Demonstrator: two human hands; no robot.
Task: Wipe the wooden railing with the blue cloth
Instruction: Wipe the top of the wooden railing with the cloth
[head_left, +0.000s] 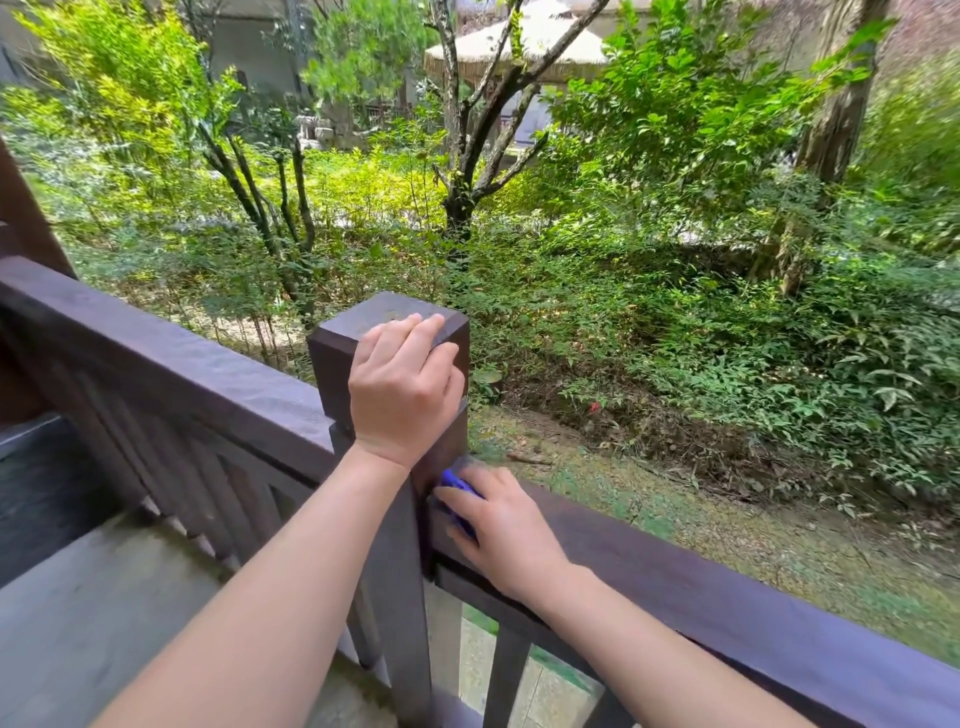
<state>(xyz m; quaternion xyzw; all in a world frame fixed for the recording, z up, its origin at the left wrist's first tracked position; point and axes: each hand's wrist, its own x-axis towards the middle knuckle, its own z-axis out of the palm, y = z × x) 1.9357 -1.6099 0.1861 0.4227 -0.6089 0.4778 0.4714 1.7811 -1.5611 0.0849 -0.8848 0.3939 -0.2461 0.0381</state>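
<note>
A dark brown wooden railing (727, 587) runs from the left edge to the bottom right, joined at a square corner post (337, 358). My left hand (402, 384) grips the top of that post, fingers curled over its cap. My right hand (501, 525) presses a blue cloth (460, 486) flat on the top rail, right beside the post. Only a small strip of the cloth shows past my fingers; the rest is hidden under my palm.
The left rail section (156, 353) has vertical balusters (171, 483) below it. A grey deck floor (104, 623) lies at the lower left. Beyond the railing are shrubs, thin tree trunks (460, 171) and a thatched roof (519, 47).
</note>
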